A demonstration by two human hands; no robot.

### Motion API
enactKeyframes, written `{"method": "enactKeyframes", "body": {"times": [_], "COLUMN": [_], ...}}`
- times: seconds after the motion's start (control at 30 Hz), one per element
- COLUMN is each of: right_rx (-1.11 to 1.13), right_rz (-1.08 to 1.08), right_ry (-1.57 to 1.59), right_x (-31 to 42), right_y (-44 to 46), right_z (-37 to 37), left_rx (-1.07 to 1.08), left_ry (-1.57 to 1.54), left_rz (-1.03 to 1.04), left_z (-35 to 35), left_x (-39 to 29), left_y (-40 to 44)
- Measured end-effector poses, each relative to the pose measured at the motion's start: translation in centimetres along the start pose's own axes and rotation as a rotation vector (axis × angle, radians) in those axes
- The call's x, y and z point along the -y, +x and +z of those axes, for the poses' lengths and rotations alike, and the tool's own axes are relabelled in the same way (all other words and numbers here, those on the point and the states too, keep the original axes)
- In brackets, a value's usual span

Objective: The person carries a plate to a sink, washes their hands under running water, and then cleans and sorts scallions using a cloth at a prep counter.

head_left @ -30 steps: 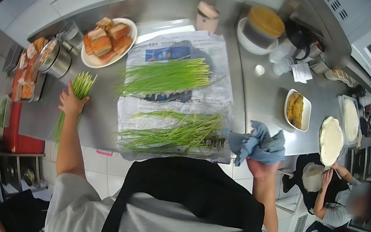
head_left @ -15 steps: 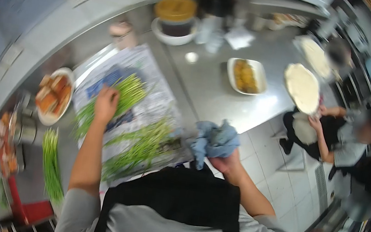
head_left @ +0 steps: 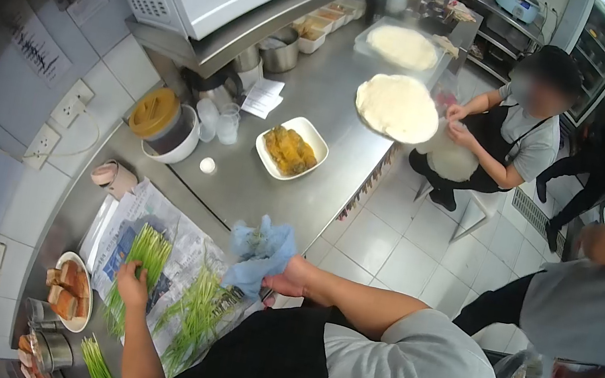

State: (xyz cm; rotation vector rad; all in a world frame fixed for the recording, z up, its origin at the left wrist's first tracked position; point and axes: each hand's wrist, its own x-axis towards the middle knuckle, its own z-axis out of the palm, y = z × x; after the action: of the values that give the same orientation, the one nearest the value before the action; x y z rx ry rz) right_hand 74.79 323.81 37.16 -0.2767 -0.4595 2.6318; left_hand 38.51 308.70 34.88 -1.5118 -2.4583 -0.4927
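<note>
My left hand [head_left: 132,282] lies on a bundle of green chives [head_left: 149,253] spread over newspaper [head_left: 186,229], its fingers curled at the bundle's left edge. A second, looser heap of chives [head_left: 199,307] lies to the right on the same paper. My right hand [head_left: 290,277] is closed around a crumpled blue plastic bag [head_left: 263,255], held up at the counter's edge. Something darker shows through the bag, but I cannot make it out. Another chive bunch [head_left: 99,369] lies on the counter near my left forearm.
A white bowl of yellow-brown food [head_left: 291,151] stands on the steel counter [head_left: 237,192]. Left are a dish of orange-brown pieces [head_left: 69,292] and a pink cup [head_left: 113,178]. A person sits by a round dough sheet [head_left: 398,107]; another person [head_left: 583,295] stands close on my right.
My view has swung right, bringing the microwave and more of the people into sight. My left hand stays at the chive bundle, and my right hand still holds the bag.
</note>
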Motion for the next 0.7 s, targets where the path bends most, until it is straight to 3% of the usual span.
{"method": "enactKeyframes", "body": {"times": [0.1,0.13,0.27,0.33,0.37,0.5,0.63,0.7], "right_rx": [0.036,0.003,-0.045,0.147,0.167,0.134,0.118,0.119], "right_rz": [-0.157,-0.124,0.020,0.112,0.143,0.214,0.232,0.219], "right_ry": [-0.142,-0.096,0.008,0.143,0.150,0.085,0.064,0.085], "right_x": [-0.6,-1.0,-1.7,-1.8,-1.7,0.3,2.0,3.0], "right_y": [2.3,2.4,4.5,6.7,6.8,6.4,5.2,4.5], "right_z": [-3.1,-4.3,-6.8,-9.9,-10.2,-8.8,-6.3,-4.7], "left_rx": [0.051,0.064,-0.017,-0.147,-0.155,-0.206,-0.465,-0.408], "left_ry": [-0.080,-0.112,-0.002,0.037,0.027,-0.102,-0.130,-0.256], "left_rz": [-0.181,-0.259,-0.207,-0.134,-0.198,-0.372,-0.155,-0.251], "left_z": [0.3,0.4,-0.3,0.7,0.4,-1.2,-1.0,-2.1], "left_x": [-0.5,-0.5,-0.5,0.7,0.4,-0.2,2.8,2.9], "left_y": [0.0,-0.3,-0.2,-0.2,0.6,-0.3,0.1,0.8]}}
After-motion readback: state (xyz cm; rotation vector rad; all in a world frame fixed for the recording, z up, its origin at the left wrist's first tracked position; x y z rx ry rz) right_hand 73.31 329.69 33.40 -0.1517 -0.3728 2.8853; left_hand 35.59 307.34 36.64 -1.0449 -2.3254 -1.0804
